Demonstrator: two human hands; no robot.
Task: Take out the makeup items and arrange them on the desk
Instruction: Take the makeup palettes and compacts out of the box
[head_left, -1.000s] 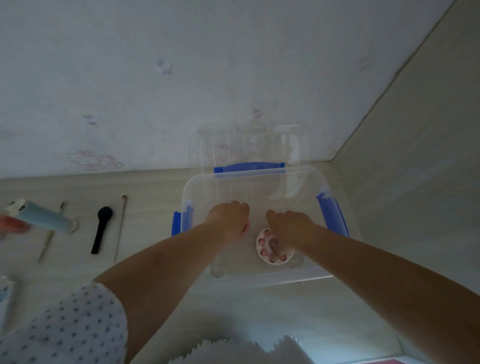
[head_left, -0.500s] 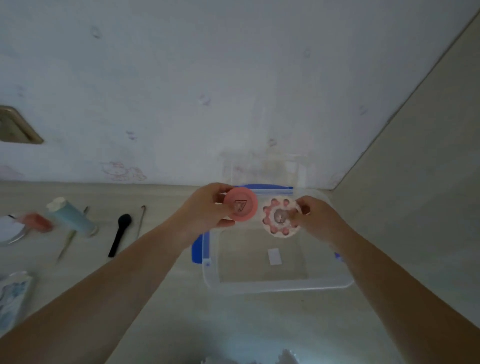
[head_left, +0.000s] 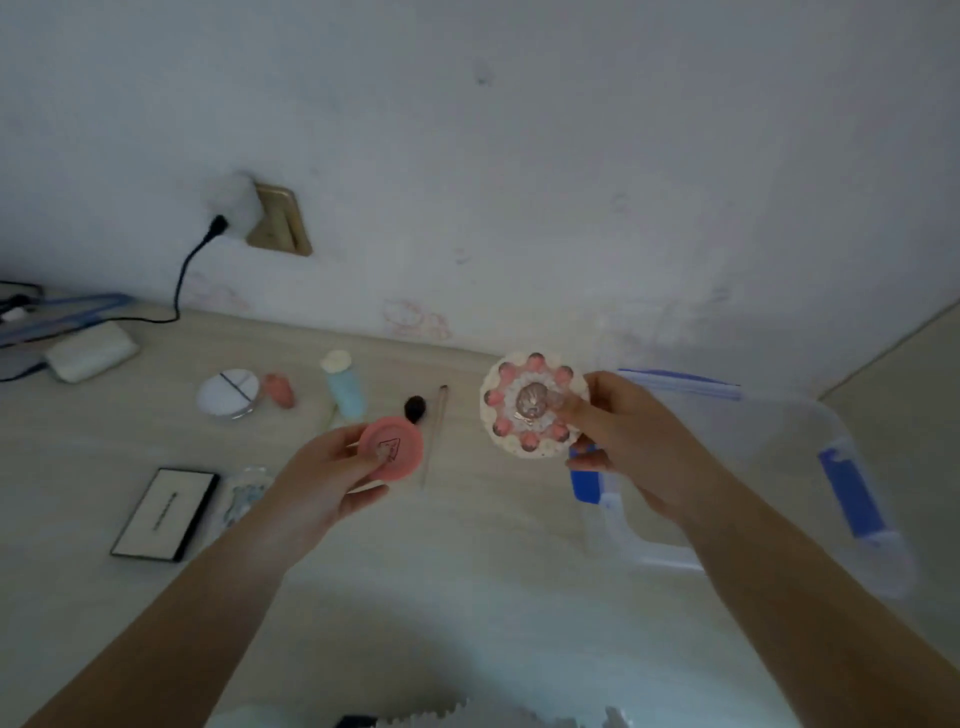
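Hands raised over desk (head_left: 467, 545), both left of clear bin (head_left: 779, 467). Left hand (head_left: 322, 483) grips pink round compact (head_left: 390, 448), well left of bin. Right hand (head_left: 623, 441) pinches white flower-decorated compact (head_left: 530, 405), just beside bin's left edge. Blue tube (head_left: 344, 387), black brush (head_left: 414, 408), palette (head_left: 165, 513) lie on desk further left of bin.

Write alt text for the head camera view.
Above a pale desk, the left hand holds a round pink compact and the right hand a white compact ringed with pink beads. A clear storage box sits right; makeup items lie left.
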